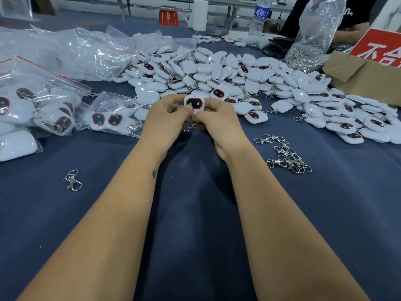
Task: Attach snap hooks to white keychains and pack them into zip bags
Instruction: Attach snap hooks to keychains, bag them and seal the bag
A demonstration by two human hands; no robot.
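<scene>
While your left hand (167, 118) and right hand (213, 120) pinch the square white plastic keychain (194, 103), steady it and thread the silver metal snap hook (189, 127) dangling just below.

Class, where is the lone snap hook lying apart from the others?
In the head view, the lone snap hook lies on the blue cloth, left of the left forearm.

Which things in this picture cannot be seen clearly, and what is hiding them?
- Head view: the snap hook under the held keychain is mostly hidden by the left hand and right hand; whether it is attached cannot be told.
- The red sign is cut off by the right edge.
- The contents of the large crumpled bag are lost in glare.
- The water bottle label is too small to read.
</scene>
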